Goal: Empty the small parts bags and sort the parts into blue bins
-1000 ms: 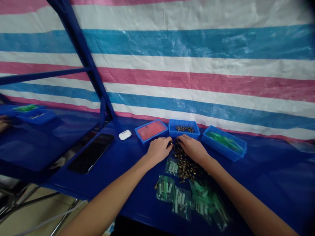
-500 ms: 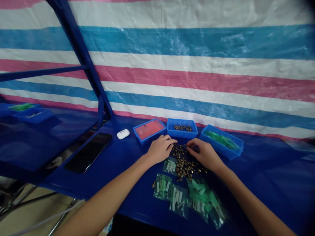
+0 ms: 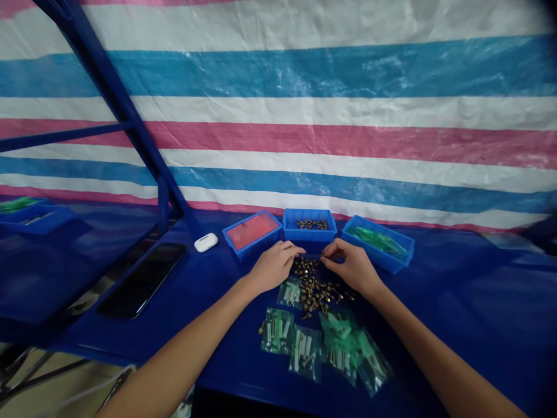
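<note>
Left hand (image 3: pixel 275 268): palm down, fingers curled, tips at the far edge of a loose pile of brass fasteners (image 3: pixel 314 285). No part is visible between the fingers, so it cannot be confirmed whether this hand holds anything.

Right hand (image 3: pixel 352 268): partly closed, thumb and forefinger pinched on one small brass fastener (image 3: pixel 322 253) at the far side of the pile.

The pile lies directly on the blue bench (image 3: pixel 456 307), between the hands and spreading toward the person. Nearer the person than both hands are several clear plastic bags with green print (image 3: pixel 278 331), holding pale parts and lying beside and partly over one another. One small bag (image 3: pixel 289 294) touches the pile's near left side.

Beyond the hands stand three blue plastic bins. Past the left hand is a bin with a red lining (image 3: pixel 252 233). Between the hands, farther out, is a bin holding brass parts (image 3: pixel 310 226). Past the right hand is a bin of green-printed bags (image 3: pixel 376 242).

Left of the left hand, well apart, lie a white earbud case (image 3: pixel 206 242) and a black smartphone (image 3: pixel 141 280).
</note>
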The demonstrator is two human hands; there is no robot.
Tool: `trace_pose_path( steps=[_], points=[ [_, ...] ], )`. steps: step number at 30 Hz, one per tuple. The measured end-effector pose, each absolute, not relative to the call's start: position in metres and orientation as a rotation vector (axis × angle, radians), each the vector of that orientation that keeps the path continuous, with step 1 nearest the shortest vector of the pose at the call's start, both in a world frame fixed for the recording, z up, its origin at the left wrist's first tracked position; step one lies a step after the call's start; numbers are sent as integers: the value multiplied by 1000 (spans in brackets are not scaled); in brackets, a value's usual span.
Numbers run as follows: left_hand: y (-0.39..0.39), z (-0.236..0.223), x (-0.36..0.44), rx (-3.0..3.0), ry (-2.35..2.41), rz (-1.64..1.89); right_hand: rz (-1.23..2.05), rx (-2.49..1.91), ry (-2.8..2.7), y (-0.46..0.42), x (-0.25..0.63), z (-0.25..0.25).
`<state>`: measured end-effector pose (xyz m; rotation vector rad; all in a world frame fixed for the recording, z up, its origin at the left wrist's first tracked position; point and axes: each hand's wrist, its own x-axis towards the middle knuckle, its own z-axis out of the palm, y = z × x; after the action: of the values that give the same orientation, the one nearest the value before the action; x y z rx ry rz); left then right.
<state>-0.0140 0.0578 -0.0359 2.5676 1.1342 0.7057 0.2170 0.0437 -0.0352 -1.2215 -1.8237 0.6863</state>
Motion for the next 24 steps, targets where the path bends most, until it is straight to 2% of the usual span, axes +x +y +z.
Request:
trace_pose_path(
  steps=[8, 15, 21, 24],
  points=[
    [56, -36, -12, 2571, 1196, 739, 730, -1201, -1907, 43, 214, -33],
    [55, -34, -12, 2572, 1202, 723, 589, -1297, -1919, 35, 214, -24],
    [55, -34, -12, 2589, 1209, 707, 813, -1161, -1837, 39, 202, -14],
    [56, -35, -13, 2589, 1202, 726, 661, -1177, -1741, 57, 197, 5]
  ],
)
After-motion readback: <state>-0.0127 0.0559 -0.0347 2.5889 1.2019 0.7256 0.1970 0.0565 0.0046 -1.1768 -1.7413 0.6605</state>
